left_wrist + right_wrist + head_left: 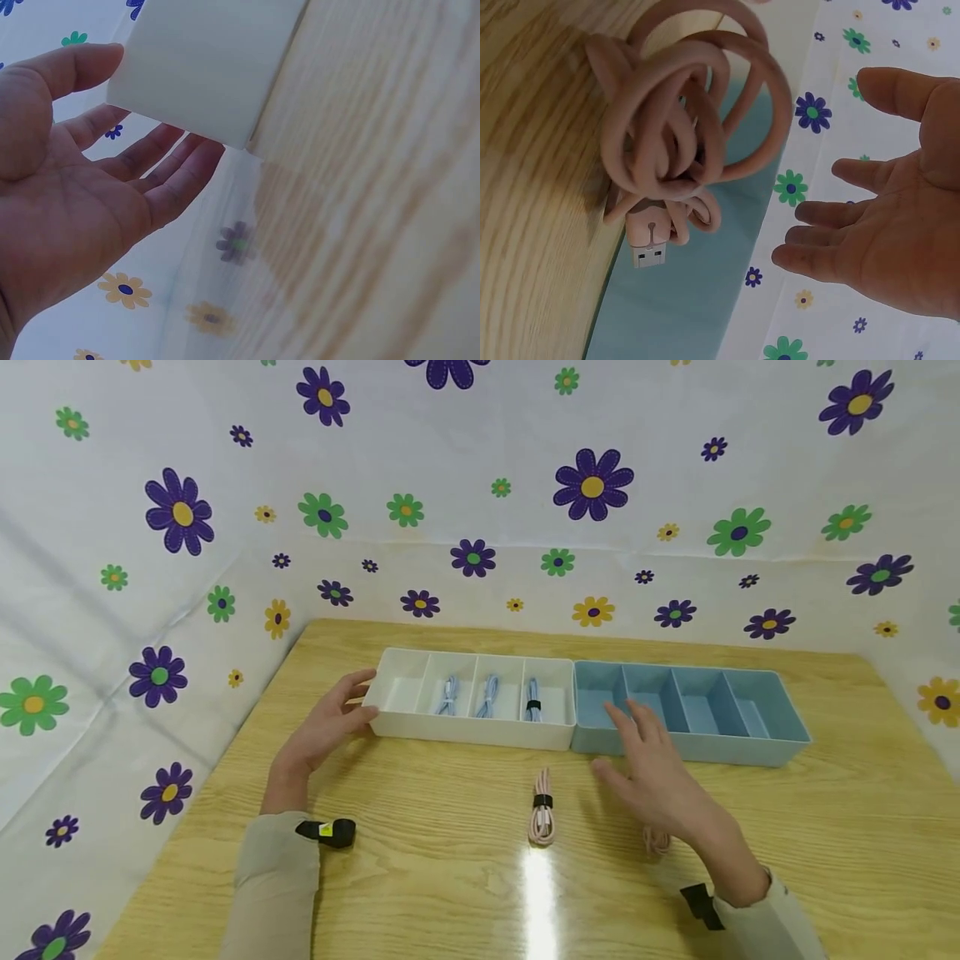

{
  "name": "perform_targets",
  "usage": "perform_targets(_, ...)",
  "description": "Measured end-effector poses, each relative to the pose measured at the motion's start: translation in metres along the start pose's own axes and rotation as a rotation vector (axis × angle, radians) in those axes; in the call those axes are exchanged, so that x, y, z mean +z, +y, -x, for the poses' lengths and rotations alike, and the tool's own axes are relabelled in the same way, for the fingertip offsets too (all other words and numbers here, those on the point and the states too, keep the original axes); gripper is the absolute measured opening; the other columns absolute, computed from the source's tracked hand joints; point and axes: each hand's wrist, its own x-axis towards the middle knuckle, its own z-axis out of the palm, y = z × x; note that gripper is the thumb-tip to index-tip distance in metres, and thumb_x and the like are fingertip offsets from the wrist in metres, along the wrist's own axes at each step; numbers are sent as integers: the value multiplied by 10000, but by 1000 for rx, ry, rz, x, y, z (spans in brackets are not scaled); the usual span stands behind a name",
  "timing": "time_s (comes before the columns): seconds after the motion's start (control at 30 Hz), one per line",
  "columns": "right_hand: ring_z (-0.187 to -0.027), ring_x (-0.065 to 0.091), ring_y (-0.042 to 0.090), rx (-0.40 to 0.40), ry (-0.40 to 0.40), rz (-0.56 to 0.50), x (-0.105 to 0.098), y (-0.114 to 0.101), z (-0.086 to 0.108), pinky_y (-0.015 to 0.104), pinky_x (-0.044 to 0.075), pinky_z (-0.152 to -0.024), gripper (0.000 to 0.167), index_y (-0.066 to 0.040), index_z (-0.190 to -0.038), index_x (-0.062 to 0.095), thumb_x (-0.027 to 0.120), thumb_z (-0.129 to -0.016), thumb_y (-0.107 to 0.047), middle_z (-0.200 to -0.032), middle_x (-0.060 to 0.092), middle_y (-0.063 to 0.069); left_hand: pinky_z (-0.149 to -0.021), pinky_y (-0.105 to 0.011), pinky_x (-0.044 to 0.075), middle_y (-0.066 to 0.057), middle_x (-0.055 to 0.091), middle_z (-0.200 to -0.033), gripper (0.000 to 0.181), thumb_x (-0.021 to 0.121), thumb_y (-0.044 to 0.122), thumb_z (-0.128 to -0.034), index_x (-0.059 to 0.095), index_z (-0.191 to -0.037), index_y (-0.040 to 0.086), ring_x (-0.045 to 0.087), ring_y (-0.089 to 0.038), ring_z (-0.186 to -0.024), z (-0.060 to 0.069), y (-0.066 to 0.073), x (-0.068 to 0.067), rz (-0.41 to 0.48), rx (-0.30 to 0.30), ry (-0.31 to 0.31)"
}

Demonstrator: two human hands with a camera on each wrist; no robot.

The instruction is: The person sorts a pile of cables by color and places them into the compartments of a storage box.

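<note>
The left hand (322, 727) is at the left end of a white divided box (472, 728), thumb and fingertips at its end wall; in the left wrist view the hand (97, 165) has relaxed fingers at the box's end (199, 67). Three blue cable bundles (447, 696) lie in separate compartments, one with a black strap. The right hand (660, 777), fingers spread and holding nothing, hovers over the front of a blue divided box (705, 748). One pink cable bundle (543, 814) lies before the boxes; another (656, 840), partly hidden, appears beside the right hand (885, 202) in the right wrist view.
The two boxes stand end to end towards the back of the wooden table (420, 827). A white cloth with flowers (450, 460) hangs behind and at the left. Black straps (327, 832) are at both sleeves.
</note>
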Motion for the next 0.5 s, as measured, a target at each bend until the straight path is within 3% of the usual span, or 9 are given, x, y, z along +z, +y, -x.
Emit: perform_targets(0.5, -1431, 146, 540, -11, -23, -9, -10, 14, 5, 726, 223, -1068, 679, 1, -1543, 258, 597, -989, -193, -1581, 136, 321, -974, -488, 465, -240, 303, -1529, 674, 573, 241, -1022, 205, -1580, 160, 439, -427, -1304, -2, 2, -3, -19, -22, -7)
